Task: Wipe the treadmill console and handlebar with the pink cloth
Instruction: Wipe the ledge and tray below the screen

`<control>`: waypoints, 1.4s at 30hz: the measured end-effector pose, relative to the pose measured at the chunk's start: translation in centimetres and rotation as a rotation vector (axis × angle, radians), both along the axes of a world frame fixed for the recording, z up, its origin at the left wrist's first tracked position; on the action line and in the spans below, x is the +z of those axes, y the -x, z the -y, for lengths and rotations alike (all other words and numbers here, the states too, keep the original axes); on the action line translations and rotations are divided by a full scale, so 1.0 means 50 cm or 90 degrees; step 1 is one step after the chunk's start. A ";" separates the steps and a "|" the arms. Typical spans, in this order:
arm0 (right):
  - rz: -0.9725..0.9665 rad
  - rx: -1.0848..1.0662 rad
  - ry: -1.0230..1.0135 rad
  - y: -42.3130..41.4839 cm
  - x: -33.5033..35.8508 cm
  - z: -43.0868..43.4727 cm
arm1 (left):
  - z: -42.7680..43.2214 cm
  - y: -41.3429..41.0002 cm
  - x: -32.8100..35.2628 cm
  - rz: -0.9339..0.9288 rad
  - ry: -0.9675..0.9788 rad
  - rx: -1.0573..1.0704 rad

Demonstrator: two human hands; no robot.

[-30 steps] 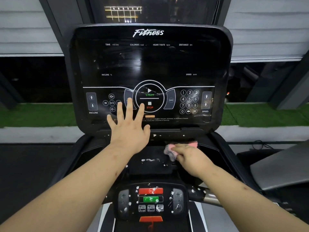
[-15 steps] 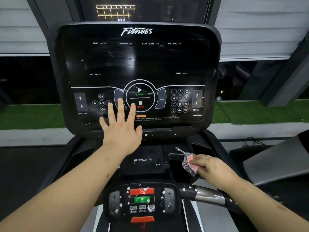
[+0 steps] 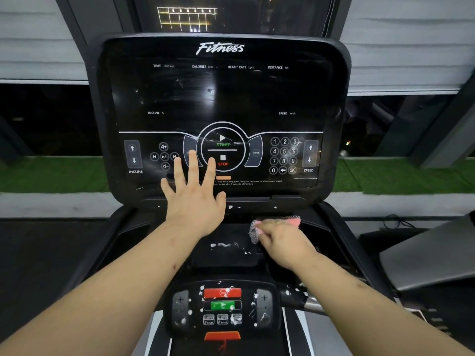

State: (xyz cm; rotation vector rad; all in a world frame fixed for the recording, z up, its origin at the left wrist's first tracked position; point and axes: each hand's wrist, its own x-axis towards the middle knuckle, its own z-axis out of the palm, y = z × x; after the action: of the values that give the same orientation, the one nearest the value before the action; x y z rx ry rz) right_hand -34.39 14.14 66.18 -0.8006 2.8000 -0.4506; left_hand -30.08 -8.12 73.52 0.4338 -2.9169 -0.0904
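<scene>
The black treadmill console (image 3: 223, 98) fills the upper middle of the head view, its glossy panel streaked. My left hand (image 3: 195, 199) lies flat with fingers spread against the panel's lower edge, below the stop button. My right hand (image 3: 280, 240) grips the pink cloth (image 3: 293, 221), bunched with a grey mesh side, and presses it on the dark tray just under the console, right of centre. The handlebar (image 3: 305, 299) shows below my right forearm, speckled with white flecks.
A lower control pod (image 3: 222, 308) with red and green buttons sits near the bottom, also flecked white. Side pockets (image 3: 321, 235) flank the tray. A grey neighbouring machine (image 3: 424, 258) stands at the right. Green turf and windows lie beyond.
My right hand has moved the cloth from the right tray pocket up and leftward to the ledge under the console. The left hand has stayed flat on the panel.
</scene>
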 end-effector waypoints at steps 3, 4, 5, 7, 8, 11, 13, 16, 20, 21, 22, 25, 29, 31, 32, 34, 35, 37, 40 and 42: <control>0.013 0.042 -0.014 -0.010 0.002 0.046 | -0.001 -0.001 0.001 0.001 0.003 0.001; 0.023 0.060 -0.027 -0.012 0.002 0.056 | 0.000 -0.002 0.002 0.002 0.003 0.001; 0.034 0.073 -0.044 -0.012 0.003 0.063 | 0.001 -0.002 0.002 0.003 0.004 0.002; 0.059 0.079 -0.061 -0.011 0.006 0.062 | 0.002 -0.003 0.003 0.007 0.005 0.002; 0.070 0.079 -0.061 -0.009 0.007 0.055 | 0.003 -0.003 0.004 0.009 0.005 0.002; 0.101 0.054 -0.054 -0.008 0.012 0.026 | 0.006 -0.003 0.006 0.016 0.005 0.000; 0.111 0.025 -0.061 -0.010 0.019 0.009 | 0.005 -0.004 0.008 0.020 0.002 0.000; 0.084 0.010 -0.076 -0.027 0.033 0.004 | 0.005 -0.005 0.009 0.021 -0.002 0.000; 0.119 0.032 -0.106 -0.054 0.052 0.037 | 0.008 -0.007 0.013 0.026 0.001 -0.004; 0.141 0.025 -0.120 -0.056 0.051 0.046 | 0.010 -0.009 0.014 0.027 0.004 -0.007; 0.164 0.015 -0.136 -0.056 0.050 0.053 | 0.012 -0.010 0.015 0.028 0.006 -0.009; 0.235 0.003 -0.151 -0.053 0.059 0.070 | 0.024 -0.015 0.020 0.028 0.011 -0.021; 0.264 0.024 -0.171 -0.060 0.078 0.103 | 0.047 -0.025 0.026 0.004 0.025 -0.043; 0.258 0.041 -0.183 -0.063 0.078 0.126 | 0.064 -0.032 0.025 -0.008 0.034 -0.045; 0.255 0.055 -0.187 -0.065 0.074 0.140 | 0.074 -0.036 0.025 -0.015 0.038 -0.041; 0.260 0.086 -0.184 -0.069 0.066 0.172 | 0.094 -0.044 0.023 -0.022 0.036 -0.033; 0.270 0.105 -0.174 -0.072 0.063 0.188 | 0.102 -0.047 0.022 -0.018 0.033 -0.030; 0.293 0.145 -0.139 -0.078 0.062 0.214 | 0.114 -0.053 0.018 -0.006 0.032 -0.032; 0.305 0.170 -0.070 -0.073 0.066 0.229 | 0.120 -0.054 0.015 0.003 0.033 -0.042; 0.295 0.183 -0.075 -0.062 0.058 0.224 | 0.120 -0.053 0.013 0.003 0.022 -0.042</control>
State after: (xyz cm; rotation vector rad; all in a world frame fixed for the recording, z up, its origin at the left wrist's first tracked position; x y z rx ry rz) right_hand -31.30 2.93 69.10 -0.9176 2.2240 -0.3612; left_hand -27.45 -14.10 74.17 0.3315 -2.9328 -0.0473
